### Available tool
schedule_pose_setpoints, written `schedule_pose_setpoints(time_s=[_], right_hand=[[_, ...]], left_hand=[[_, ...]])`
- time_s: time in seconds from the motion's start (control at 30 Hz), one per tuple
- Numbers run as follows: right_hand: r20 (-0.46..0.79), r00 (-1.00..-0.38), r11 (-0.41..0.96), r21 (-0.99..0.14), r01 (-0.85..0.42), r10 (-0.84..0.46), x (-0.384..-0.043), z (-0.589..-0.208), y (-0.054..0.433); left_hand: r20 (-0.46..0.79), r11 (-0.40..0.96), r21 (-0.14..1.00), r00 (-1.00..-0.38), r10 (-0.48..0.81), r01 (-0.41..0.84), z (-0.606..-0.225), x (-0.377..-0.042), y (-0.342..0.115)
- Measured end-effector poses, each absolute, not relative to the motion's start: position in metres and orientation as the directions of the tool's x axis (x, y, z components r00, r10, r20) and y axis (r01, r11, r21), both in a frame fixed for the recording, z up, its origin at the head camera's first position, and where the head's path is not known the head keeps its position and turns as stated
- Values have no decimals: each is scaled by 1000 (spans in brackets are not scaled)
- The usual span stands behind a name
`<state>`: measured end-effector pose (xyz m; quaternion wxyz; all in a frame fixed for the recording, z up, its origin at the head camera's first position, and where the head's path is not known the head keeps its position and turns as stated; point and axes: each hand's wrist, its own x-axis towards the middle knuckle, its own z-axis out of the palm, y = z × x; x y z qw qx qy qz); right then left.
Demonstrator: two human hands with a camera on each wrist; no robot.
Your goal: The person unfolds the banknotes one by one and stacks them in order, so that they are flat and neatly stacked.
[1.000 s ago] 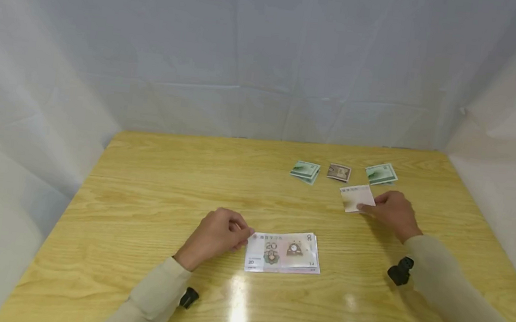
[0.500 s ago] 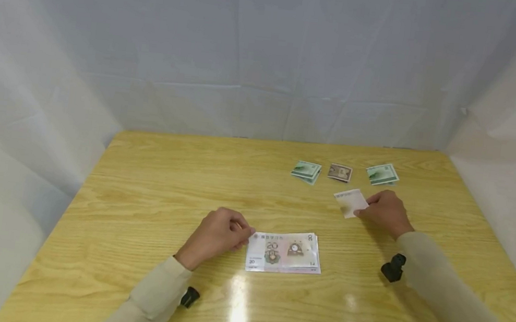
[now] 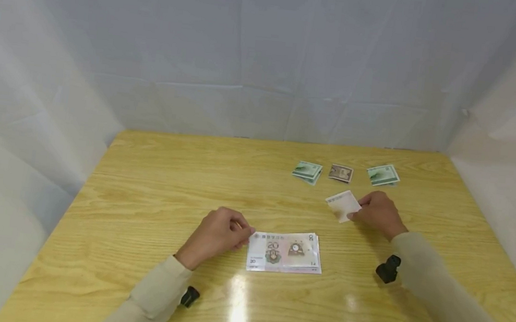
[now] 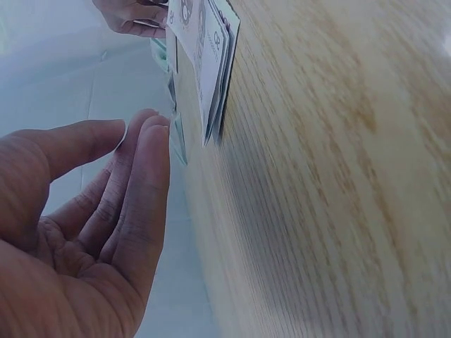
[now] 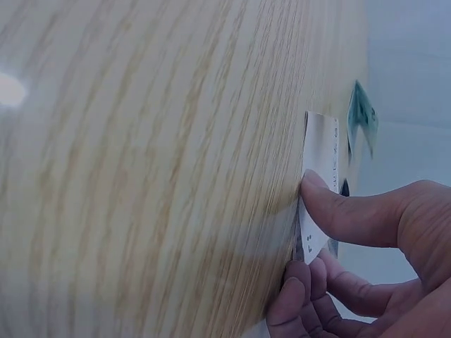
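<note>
My right hand (image 3: 382,213) pinches a folded pale banknote (image 3: 342,205) by its right edge, thumb on top. In the right wrist view that same banknote (image 5: 320,151) lies low along the tabletop, under the thumb. Several pinkish 20 banknotes (image 3: 283,253) form a loose stack near the middle of the table. At the stack's upper left corner is my left hand (image 3: 217,235). The left wrist view shows this hand (image 4: 99,211) with thumb and fingers loosely curled, a small gap between their tips and nothing in it; the stack (image 4: 208,63) stands apart from the fingertips.
Along the back right of the wooden table (image 3: 166,183) sit a folded green banknote (image 3: 307,171), a folded brown one (image 3: 340,173) and another green one (image 3: 383,174). White sheeting (image 3: 269,57) hangs behind the table and at both sides.
My right hand has drawn the folded banknote left and slightly nearer, away from the right green one, and the note has turned a little. The left hand and the stack stay in place.
</note>
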<state>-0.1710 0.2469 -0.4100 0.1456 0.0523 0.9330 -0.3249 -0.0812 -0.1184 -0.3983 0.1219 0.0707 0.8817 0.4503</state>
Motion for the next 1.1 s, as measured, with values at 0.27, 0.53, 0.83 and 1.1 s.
schedule_pose_setpoints(time_s=[0.27, 0.53, 0.83, 1.1], right_hand=[[-281, -959, 803, -578, 144, -31, -169, -409, 240], [-276, -961, 794, -591, 145, -29, -168, -413, 236], [-268, -962, 782, -609, 135, -42, -167, -416, 229], [-302, -952, 672, -714, 196, -43, -165, -412, 219]], left_hand=[[-152, 585, 811, -960, 234, 14, -397, -80, -118], [-161, 584, 812, -961, 227, 2, -397, -80, -117], [-163, 566, 824, -959, 231, -4, -399, -81, -116], [-152, 563, 826, -956, 250, 16, -398, -83, -114]])
